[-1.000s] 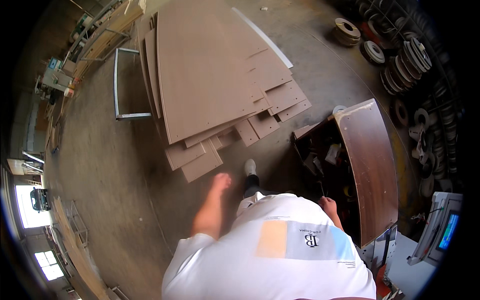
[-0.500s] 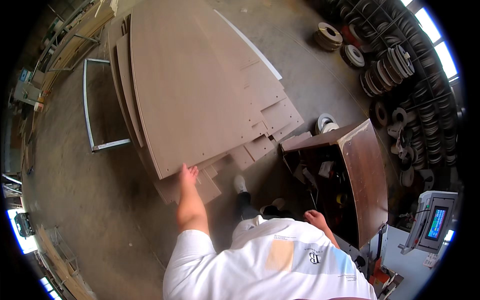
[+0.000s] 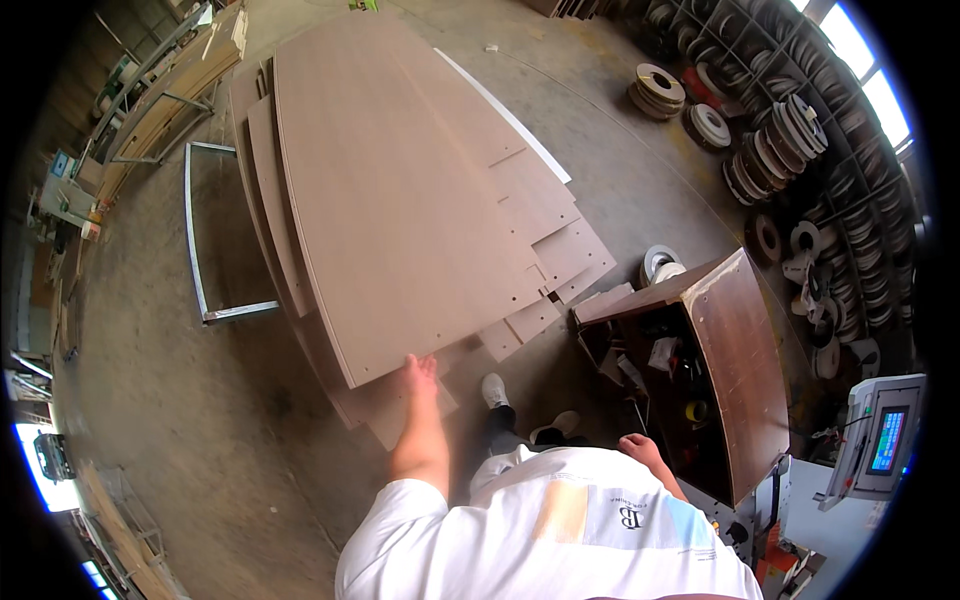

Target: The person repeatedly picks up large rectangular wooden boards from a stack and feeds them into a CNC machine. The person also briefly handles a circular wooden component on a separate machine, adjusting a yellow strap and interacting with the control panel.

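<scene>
A large brown-grey panel [image 3: 420, 210] lies flat on top of a stack of similar boards, some with small drilled holes. My left hand [image 3: 421, 374] reaches forward to the near edge of this top panel, close to its left corner. Its fingers are apart and appear to touch the edge. Lower boards [image 3: 405, 415] stick out beneath the hand. My right hand [image 3: 638, 445] is by my right side with its fingers curled; whether anything is in them is hidden. It is nearest to an open brown wooden box [image 3: 740, 370] with small tools and a yellow roll inside.
A metal frame [image 3: 195, 240] is on the floor left of the stack. Rolls of edge banding [image 3: 658, 90] lie at the far right, before a rack [image 3: 850, 220] full of rolls. A machine with a lit screen [image 3: 888, 440] stands at the right. More boards [image 3: 190, 80] are at the far left.
The whole view has shifted, so the panel stack sits lower and further right in the picture. My left hand has slid slightly right along the panel's near edge. My right hand stays curled.
</scene>
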{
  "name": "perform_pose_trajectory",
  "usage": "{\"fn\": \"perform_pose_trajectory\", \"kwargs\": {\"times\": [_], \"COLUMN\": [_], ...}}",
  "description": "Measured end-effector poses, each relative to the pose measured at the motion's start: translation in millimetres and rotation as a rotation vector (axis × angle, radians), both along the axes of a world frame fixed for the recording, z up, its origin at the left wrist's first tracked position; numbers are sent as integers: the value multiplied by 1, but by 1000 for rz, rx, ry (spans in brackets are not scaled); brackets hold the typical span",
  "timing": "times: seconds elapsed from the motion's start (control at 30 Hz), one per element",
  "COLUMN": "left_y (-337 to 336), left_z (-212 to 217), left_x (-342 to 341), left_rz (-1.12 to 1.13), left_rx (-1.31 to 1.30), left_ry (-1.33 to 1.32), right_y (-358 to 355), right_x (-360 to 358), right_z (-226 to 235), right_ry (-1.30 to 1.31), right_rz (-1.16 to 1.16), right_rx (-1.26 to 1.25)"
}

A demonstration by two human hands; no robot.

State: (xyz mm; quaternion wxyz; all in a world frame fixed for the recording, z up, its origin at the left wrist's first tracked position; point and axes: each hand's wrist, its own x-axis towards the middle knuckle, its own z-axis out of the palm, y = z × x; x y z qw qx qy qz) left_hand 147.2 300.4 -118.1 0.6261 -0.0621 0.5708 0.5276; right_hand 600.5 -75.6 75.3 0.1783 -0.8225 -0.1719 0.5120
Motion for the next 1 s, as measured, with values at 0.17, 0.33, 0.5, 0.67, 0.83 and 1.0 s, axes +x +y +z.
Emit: {"fn": "perform_pose_trajectory", "kwargs": {"times": [0.17, 0.33, 0.5, 0.67, 0.83, 1.0], "left_y": [-73, -148, -200, -187, -168, -158], "left_z": [0, 5, 28, 91, 115, 114], "left_x": [39, 50, 23, -2, -48, -70], "left_rz": [-57, -199, -1102, -1101, -979, -813], "left_rx": [-43, -175, -307, -295, -299, -305], "left_ry": [-71, -238, 158, 367, 501, 605], "right_y": [10, 23, 88, 146, 175, 182], "right_x": [4, 8, -20, -56, -61, 61], "right_z": [-27, -69, -84, -134, -191, -189], "right_ry": [138, 192, 384, 702, 576, 368], "right_rz": [-52, -19, -70, -346, -532, -1050], "right_rx": [118, 78, 97, 24, 65, 398]}}
